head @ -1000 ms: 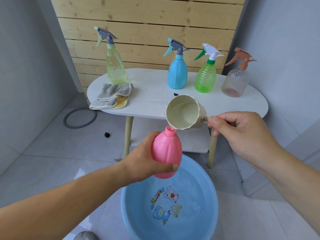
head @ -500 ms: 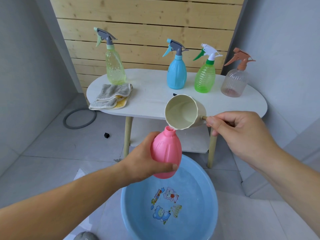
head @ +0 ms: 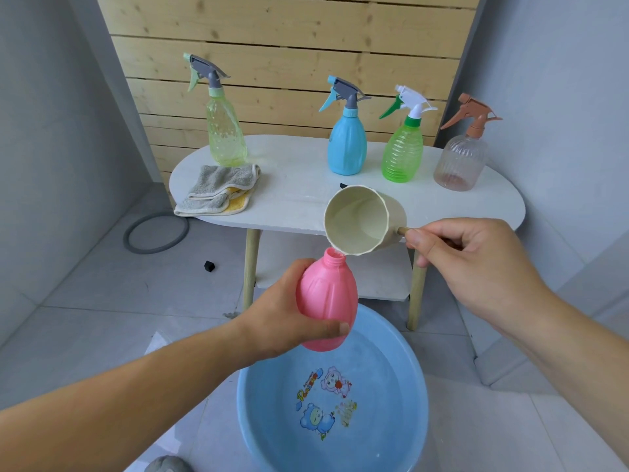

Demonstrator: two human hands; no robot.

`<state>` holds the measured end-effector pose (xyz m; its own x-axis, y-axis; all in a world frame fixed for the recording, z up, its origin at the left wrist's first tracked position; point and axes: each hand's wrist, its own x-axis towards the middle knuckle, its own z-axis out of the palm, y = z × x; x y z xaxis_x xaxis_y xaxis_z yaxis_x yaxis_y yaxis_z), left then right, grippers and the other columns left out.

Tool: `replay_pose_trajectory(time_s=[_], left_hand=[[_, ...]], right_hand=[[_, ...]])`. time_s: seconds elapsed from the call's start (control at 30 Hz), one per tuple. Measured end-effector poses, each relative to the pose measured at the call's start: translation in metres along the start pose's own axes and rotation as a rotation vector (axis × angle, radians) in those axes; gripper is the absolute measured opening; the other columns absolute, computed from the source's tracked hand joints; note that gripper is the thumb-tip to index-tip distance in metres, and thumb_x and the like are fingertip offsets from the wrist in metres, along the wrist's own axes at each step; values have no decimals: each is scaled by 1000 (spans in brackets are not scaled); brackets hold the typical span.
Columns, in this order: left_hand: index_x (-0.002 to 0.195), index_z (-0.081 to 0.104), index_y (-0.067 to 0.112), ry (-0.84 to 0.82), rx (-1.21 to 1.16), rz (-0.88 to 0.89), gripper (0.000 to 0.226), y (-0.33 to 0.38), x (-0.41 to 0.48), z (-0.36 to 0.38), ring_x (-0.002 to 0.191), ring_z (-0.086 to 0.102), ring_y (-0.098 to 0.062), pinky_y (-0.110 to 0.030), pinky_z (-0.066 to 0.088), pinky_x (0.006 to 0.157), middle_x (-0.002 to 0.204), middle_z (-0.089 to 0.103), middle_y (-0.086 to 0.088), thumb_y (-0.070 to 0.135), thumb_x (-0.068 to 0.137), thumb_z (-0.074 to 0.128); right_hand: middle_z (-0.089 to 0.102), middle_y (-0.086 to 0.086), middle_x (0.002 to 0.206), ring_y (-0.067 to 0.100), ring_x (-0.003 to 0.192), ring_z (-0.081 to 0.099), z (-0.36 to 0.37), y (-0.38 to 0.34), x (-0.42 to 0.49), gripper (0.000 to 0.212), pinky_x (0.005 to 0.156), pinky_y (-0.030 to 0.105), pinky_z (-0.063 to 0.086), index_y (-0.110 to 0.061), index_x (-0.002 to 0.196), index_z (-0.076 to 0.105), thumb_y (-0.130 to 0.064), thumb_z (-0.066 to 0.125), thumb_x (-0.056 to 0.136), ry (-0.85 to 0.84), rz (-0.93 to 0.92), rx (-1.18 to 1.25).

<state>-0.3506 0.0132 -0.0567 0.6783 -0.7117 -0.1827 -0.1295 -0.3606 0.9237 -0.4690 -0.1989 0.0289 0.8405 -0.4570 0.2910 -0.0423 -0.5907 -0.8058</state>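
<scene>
My left hand (head: 282, 318) grips a pink bottle (head: 328, 298) with no cap, holding it upright above a blue basin (head: 401, 376) of water on the floor. My right hand (head: 476, 267) holds the wooden handle of a cream ladle cup (head: 364, 219). The cup is tipped on its side, its lower rim right at the bottle's open neck.
A white oval table (head: 299, 199) stands behind, with a lower shelf. On it are a yellow-green (head: 224, 131), a blue (head: 347, 144), a green (head: 403, 151) and a clear spray bottle (head: 459, 158), plus a folded cloth (head: 218, 189). A grey ring (head: 156, 233) lies on the tiled floor.
The cup has tipped slightly more toward the bottle's neck. Both hands stay almost where they were.
</scene>
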Motion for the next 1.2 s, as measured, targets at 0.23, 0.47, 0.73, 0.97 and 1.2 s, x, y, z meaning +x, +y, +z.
replay_pose_trajectory(time_s=[0.23,0.47,0.73,0.97,1.2], left_hand=[[141,40,38,7,6,4,91,0,0,0,109,65,-15,-32,64,85,122,61,9,26,69,95],[140,41,37,12,10,3,89,1,0,1,106,65,-13,-29,64,82,121,61,10,25,70,95],[140,41,37,12,-5,4,89,1,-1,2,107,65,-14,-30,64,82,121,61,9,23,70,95],[141,40,37,9,6,5,90,1,-1,2,106,65,-13,-27,64,79,121,60,10,24,71,94],[141,40,38,0,9,0,91,0,0,2,110,64,-15,-35,64,85,124,59,10,25,70,95]], right_hand=[[71,0,67,18,74,67,0,0,-1,19,75,31,50,-18,75,77,-28,68,90,4,4,4],[69,-2,63,-1,56,54,0,-2,-1,17,58,8,40,-20,77,77,-26,68,90,-1,2,-18],[68,-7,62,-2,55,55,0,-3,-1,19,57,7,38,-21,75,76,-27,68,90,0,-3,-45],[68,-7,62,-2,56,55,0,-3,-2,18,58,7,40,-23,74,76,-27,68,90,4,-16,-45],[68,-5,62,-2,58,57,0,-3,-1,17,59,7,40,-24,75,76,-27,68,90,6,-24,-43]])
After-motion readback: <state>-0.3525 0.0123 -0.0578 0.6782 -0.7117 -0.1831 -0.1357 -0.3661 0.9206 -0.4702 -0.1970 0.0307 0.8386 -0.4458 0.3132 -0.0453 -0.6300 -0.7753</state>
